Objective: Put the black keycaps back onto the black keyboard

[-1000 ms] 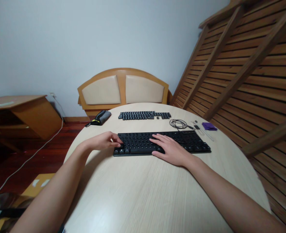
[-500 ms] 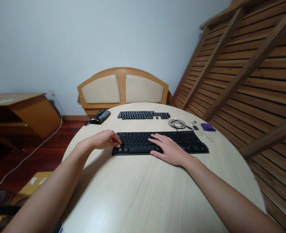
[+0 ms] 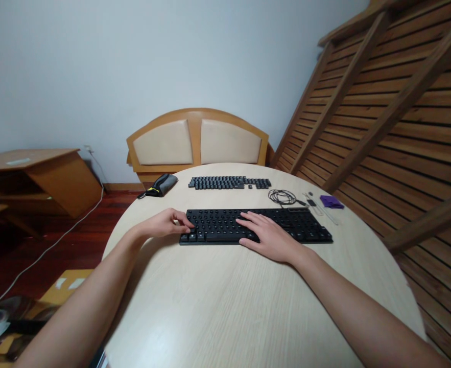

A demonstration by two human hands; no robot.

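Observation:
A black keyboard (image 3: 225, 236) lies flat on the round pale wooden table (image 3: 225, 296), most of its keycaps off and several in place along the front left. At its left end my left hand (image 3: 166, 223) is closed in a pinch, thumb and finger low on the keyboard around what looks like a dark keycap, mostly hidden by the fingertips. My right hand (image 3: 267, 236) rests open across the middle of the keyboard, fingers spread. Behind the keyboard, loose black keycaps (image 3: 219, 182) stand in rows, arranged in keyboard order.
A coiled black cable (image 3: 282, 197) lies behind the keyboard on the right, near a purple cloth (image 3: 331, 202) and small slender items. At the back left sits a grey and black pouch (image 3: 162, 185). A slatted wooden frame (image 3: 394, 117) leans along the right side.
The whole view has shifted slightly. My left fingers have changed their pinch a little at the keyboard's left end; my right hand stays on the keyboard.

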